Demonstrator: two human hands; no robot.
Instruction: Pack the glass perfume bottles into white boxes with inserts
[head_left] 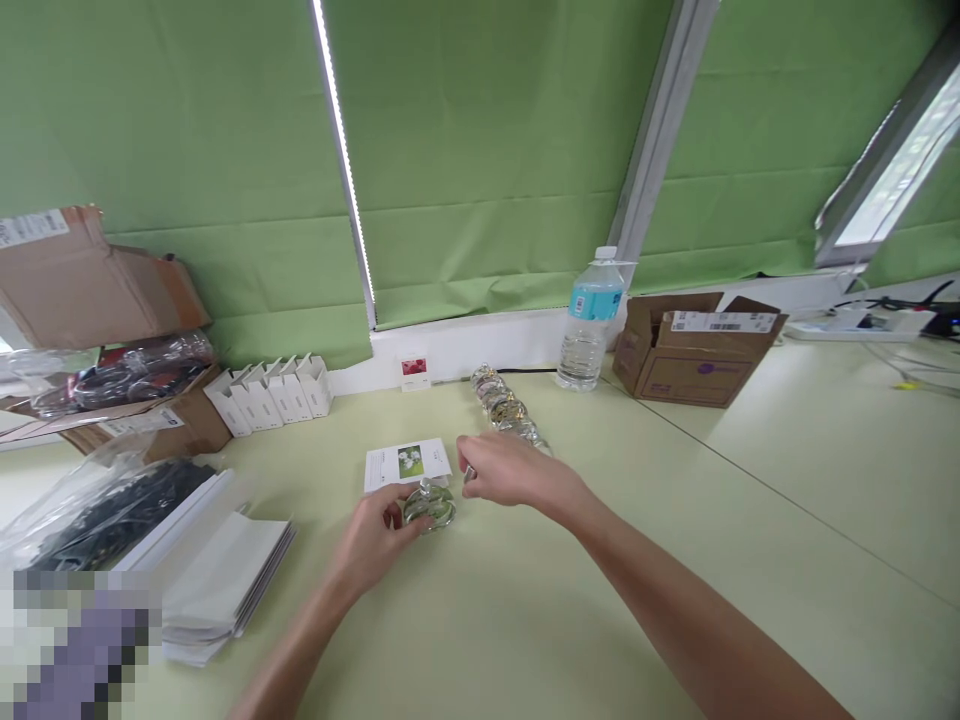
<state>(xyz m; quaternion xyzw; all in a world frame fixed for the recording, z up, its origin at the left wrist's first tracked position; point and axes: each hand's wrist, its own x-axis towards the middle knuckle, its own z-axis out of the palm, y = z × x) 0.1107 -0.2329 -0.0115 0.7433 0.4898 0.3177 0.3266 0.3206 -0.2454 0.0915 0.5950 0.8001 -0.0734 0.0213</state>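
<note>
My left hand (371, 540) is closed around the side of a small, round, clear glass-like bottle (431, 508) with a shiny metallic neck on top. The bottle is at the table, just in front of a white card (386, 466) printed with white flowers. To its right my right hand (501, 468) is closed in a pinch on a small silvery piece (469, 474), held apart from the bottle; its exact kind is too small to make out. Behind my right hand runs a row of shiny round pieces (499, 400), partly hidden by it.
At the back left stand several open white boxes (270, 396) and stacked cardboard boxes (142, 300). White paper sheets (225, 575) lie at front left. A small card (414, 374) leans on the wall. A water bottle (589, 335) and carton (686, 365) stand at back right.
</note>
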